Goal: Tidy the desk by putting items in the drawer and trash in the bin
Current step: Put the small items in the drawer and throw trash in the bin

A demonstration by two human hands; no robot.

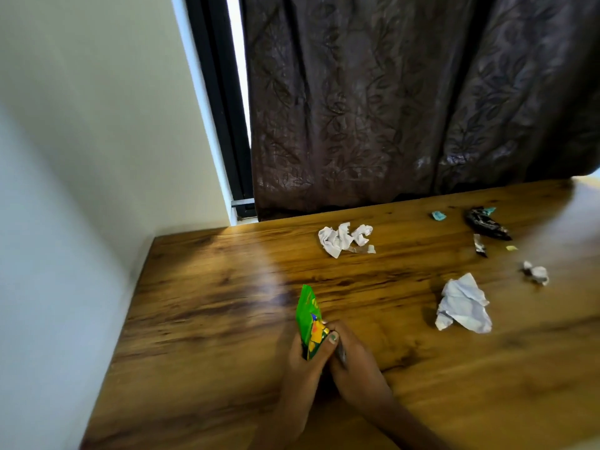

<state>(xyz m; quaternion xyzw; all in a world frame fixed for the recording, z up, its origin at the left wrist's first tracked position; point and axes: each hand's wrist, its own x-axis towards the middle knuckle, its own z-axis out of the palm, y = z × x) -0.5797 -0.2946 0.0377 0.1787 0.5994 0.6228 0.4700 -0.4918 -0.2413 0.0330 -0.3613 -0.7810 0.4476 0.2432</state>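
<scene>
While both hands meet over the desk (211, 319) | left hand (300, 368) pinches green wrapper (307, 315), right hand (352, 365) curled beside it, contents unclear | risk: loose pinch drops wrapper; crumpled paper (463, 305) remains near, bin unseen.

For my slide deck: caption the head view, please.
Both hands hold a green wrapper over a wooden desk littered with crumpled paper.

Your left hand (303, 355) hid the green wrapper's (307, 311) lower end; your forearms and the desk (207, 319) ran off the bottom edge, blurred.
</scene>
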